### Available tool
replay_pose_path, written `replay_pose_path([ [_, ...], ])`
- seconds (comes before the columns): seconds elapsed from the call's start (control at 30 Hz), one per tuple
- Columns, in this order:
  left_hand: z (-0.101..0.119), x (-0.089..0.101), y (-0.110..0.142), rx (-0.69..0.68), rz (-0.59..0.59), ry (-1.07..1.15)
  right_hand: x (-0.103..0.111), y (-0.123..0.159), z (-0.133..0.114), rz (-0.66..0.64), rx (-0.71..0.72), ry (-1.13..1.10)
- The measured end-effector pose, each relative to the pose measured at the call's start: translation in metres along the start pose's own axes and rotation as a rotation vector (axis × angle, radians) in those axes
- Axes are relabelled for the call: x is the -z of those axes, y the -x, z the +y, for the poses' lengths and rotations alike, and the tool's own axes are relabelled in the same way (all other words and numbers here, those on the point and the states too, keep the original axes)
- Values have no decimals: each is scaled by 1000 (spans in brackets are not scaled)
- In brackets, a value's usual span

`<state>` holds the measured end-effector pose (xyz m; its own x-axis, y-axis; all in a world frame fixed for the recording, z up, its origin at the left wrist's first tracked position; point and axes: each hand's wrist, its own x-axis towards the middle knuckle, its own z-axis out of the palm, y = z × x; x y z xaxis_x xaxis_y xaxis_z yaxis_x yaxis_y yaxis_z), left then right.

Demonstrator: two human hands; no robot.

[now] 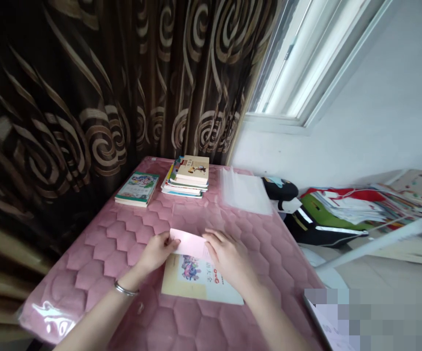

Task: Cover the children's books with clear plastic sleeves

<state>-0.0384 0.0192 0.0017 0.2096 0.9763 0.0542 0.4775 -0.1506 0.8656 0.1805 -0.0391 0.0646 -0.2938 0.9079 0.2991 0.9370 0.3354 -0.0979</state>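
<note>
A pink paper slip (190, 243) lies across the upper edge of a thin book (199, 285) with a colourful cover. My left hand (155, 252) pinches the slip's left end, and a metal bracelet (126, 290) circles that wrist. My right hand (229, 258) curls over the slip's right end and hides it. Both rest on a quilted pink table cover (101, 258). The book's lower edge lies just below my right wrist.
Farther back stand a green-covered book (136, 189), a stack of books (187, 178) and a clear plastic sleeve (245, 191). A black-and-white cushion (281, 189) and piled papers (346, 207) sit to the right. A patterned curtain (68, 97) hangs along the left.
</note>
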Motion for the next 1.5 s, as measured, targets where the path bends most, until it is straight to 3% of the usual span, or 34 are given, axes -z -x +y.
replay_pose_path([
  [0.1,-4,-13,-13,40,169,-15,-15,-16,-18,182,105,-7],
  [0.17,-6,-18,-21,63,154,19,-30,-24,-26,181,153,-33],
  [0.27,-8,-20,-30,95,97,19,-54,-29,-27,162,118,-44],
  [0.37,-10,-16,-37,112,145,29,-70,-28,-21,188,68,-38],
  [0.53,-13,-10,-61,208,342,25,-75,-24,-17,277,77,-76],
  [0.77,-12,-15,-94,294,266,66,-72,-24,-19,272,31,-123],
  [0.9,-6,-14,-90,229,205,169,-73,-23,-19,272,37,-136],
  [1.07,-4,-16,-68,119,256,291,-72,-22,-20,253,40,-121],
  [1.33,-4,-25,-38,74,144,769,-73,-22,-21,258,76,-94],
  [1.43,-3,-23,-35,69,170,775,-73,-23,-20,255,82,-90],
  [1.5,-2,-22,-33,66,117,771,-73,-23,-20,254,85,-84],
])
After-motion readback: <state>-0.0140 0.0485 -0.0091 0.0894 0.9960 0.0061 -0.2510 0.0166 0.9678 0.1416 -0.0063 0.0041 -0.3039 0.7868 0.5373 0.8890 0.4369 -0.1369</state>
